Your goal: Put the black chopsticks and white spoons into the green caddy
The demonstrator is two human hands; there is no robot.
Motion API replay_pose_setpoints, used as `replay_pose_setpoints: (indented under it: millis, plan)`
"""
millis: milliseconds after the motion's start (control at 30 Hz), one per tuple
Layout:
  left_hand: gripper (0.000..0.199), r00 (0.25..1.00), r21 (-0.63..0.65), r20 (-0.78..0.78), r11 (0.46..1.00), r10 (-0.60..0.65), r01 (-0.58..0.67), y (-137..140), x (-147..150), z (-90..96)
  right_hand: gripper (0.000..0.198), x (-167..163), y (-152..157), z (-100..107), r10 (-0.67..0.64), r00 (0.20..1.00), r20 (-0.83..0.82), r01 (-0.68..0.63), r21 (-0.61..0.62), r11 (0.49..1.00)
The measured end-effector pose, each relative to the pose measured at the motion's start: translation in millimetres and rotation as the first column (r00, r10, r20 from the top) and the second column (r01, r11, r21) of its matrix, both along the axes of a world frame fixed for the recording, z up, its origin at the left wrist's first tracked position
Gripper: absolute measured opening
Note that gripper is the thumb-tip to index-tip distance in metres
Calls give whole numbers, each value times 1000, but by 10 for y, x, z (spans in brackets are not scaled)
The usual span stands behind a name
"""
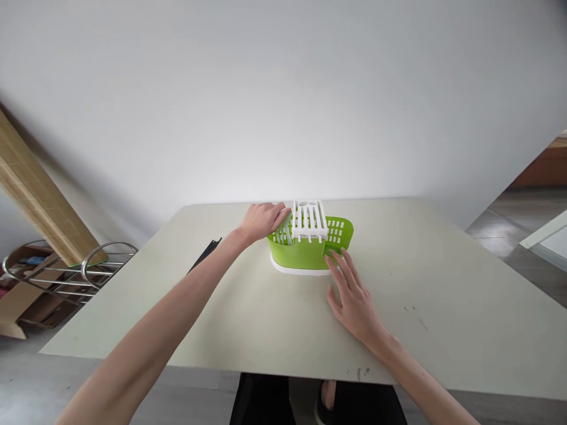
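A green slotted cutlery caddy [295,255] with a white base stands upright at the middle of the table. A white slotted rack [309,221] sits across its top. My left hand [262,221] is closed at the caddy's left rim, its fingertips around something pale whose kind is hidden. Pale, thin pieces [287,231] lean inside the left compartment below those fingers. At the caddy's front right, my right hand [352,295] has its fingers spread, the fingertips at the low green edge. Thin black sticks [206,254] lie on the table beyond my left forearm, partly hidden by it.
The pale table [443,307] meets a white wall [301,106] behind. To the left, a metal rack [95,271] stands beside a leaning tan board [39,189] and an open cardboard box [33,295]. A white-framed object [547,230] is at the right edge.
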State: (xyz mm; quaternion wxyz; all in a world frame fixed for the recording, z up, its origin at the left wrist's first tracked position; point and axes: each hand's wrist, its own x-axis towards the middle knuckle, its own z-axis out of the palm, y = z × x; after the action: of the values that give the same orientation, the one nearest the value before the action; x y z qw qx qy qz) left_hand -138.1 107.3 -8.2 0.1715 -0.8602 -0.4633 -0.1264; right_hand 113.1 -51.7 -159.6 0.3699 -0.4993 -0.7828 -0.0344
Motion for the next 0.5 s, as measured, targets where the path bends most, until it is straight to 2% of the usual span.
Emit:
replay_pose_setpoints:
  millis: [167,300,400,500]
  plan:
    - [52,995,88,92,995,40,-48,29,33,32,85,-2,5,-1,8,1000,-10,-8,-4,1000]
    - [53,983,97,157,989,96,-112,67,29,127,84,3,4,-9,12,1000,-10,-12,-3,1000]
    - [51,958,117,225,972,175,-205,97,-48,223,84,8,3,-24,13,1000,-20,-13,0,1000]
    - [49,886,152,378,926,270,-347,134,-219,323,84,11,1,-31,15,1000,-23,-15,7,1000]
